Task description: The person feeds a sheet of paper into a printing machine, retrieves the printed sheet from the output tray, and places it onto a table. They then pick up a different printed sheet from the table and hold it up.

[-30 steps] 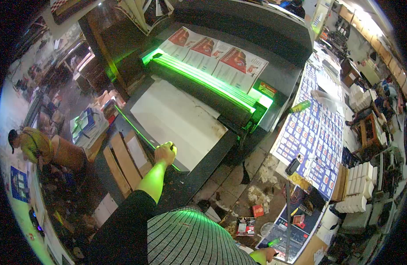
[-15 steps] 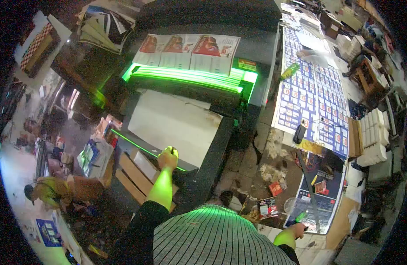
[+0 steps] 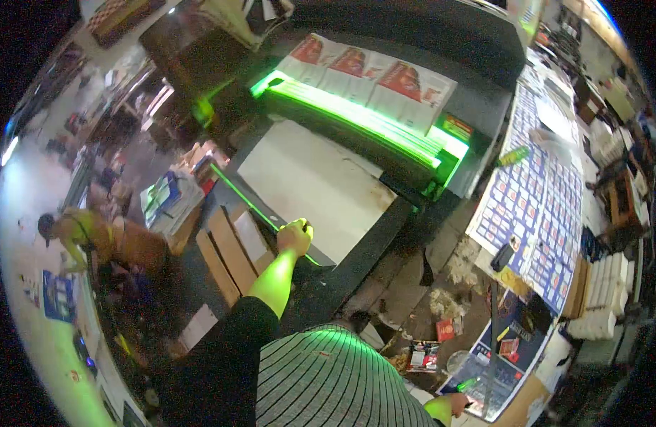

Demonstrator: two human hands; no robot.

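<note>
My left hand is closed at the front edge of the machine's dark flat bed, where a thin green-lit strip runs along the rim. A pale, stained sheet lies on that bed just beyond the hand. Low on the right, my right hand is curled beside the dark printed sheet on the side table; a small dark bit shows at its fingers, too small to name. Behind the bed, a bright green-lit bar crosses the machine. Several red-and-white printed sheets lie above it.
A side table bears blue-and-white printed sheets, a green-and-yellow bottle and a dark object. A red packet lies nearer. Brown boards lie left of my forearm. Another person bends at far left.
The whole view has tilted and shifted, so the machine appears farther right and turned clockwise. My left hand keeps its place at the bed's front edge. My right hand stays near the side table.
</note>
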